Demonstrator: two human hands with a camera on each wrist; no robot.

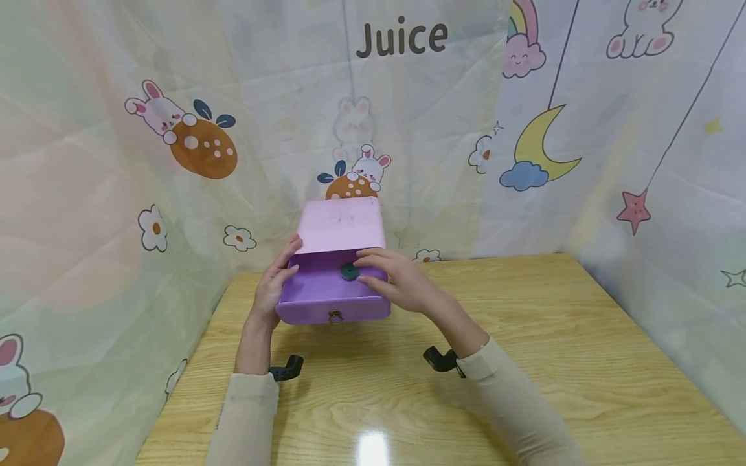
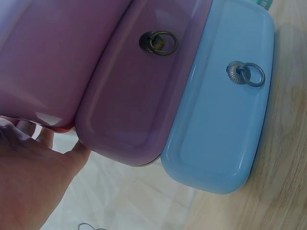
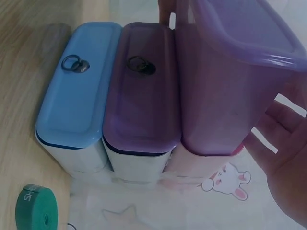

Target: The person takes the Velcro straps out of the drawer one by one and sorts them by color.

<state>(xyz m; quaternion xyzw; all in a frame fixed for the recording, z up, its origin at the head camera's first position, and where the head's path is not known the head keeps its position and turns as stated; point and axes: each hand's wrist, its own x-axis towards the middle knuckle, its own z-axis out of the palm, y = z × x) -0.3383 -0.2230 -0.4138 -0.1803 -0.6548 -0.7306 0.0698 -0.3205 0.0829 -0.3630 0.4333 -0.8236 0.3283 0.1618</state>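
Observation:
A small drawer cabinet with a pale pink top stands toward the back of the table, its purple top drawer pulled out. My left hand holds the cabinet's left side near the drawer, with the thumb toward the front. My right hand reaches over the drawer's right side. Its fingertips are at the edge of a dark green round piece lying flat inside. In the right wrist view, that hand's fingers are partly hidden behind the drawer.
Below are a closed purple drawer and a closed blue drawer, each with a ring pull. A green roll of tape sits on the wooden table beside the cabinet. A printed curtain hangs around the table.

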